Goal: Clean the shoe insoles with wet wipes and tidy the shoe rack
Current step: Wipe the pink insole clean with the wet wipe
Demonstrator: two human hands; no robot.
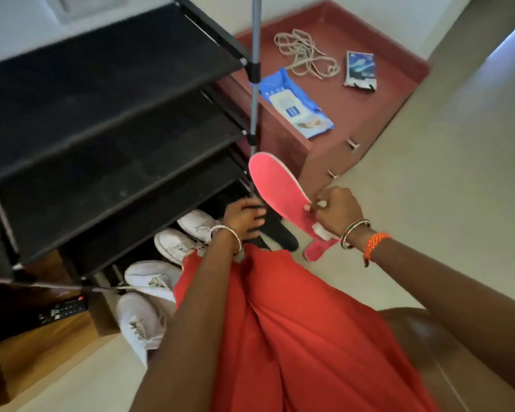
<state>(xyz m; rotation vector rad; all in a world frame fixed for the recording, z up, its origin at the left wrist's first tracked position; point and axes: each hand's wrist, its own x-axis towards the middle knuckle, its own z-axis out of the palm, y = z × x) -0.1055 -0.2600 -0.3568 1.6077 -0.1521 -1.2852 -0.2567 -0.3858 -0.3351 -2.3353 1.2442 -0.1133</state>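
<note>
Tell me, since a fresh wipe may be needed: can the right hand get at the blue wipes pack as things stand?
Probably not yet: the right hand grips the pink insole and a wipe, though the wipes pack lies uncovered on the cabinet.

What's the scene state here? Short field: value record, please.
right hand: grips pink insole and a white wipe
left hand: holds a black insole
wipes pack: on the red-brown cabinet
also on cabinet: laces, small packet
shoe rack: upper shelves bare
white shoes: four, at the rack's base
</note>
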